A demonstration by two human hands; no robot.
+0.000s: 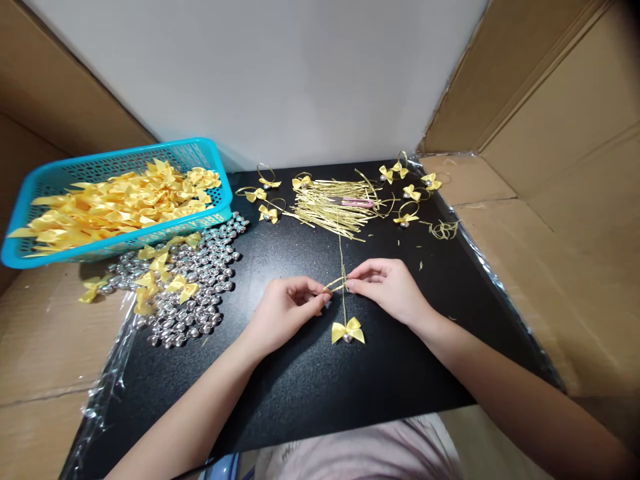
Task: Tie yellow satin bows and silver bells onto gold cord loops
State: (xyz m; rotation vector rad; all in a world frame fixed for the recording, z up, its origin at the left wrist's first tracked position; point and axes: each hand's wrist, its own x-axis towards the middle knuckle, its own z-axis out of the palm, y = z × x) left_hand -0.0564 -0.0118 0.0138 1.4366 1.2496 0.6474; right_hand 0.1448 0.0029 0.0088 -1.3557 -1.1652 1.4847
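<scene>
At far left, loose yellow bows (125, 203) are being held in a blue basket (20, 259); at centre, gold cord (344, 287) is being pinched by the left hand (290, 303) and right hand (387, 283); nearer, a belled bow (355, 328) is being borne on a strand.

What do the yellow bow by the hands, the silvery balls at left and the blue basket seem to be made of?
Yellow bow: likely satin ribbon, from its soft sheen and folded loops.
Silvery balls: polished metal or metal-coated plastic; the bright highlights leave both open.
Blue basket: probably molded plastic, smooth and slightly glossy, with perforated walls.
</scene>
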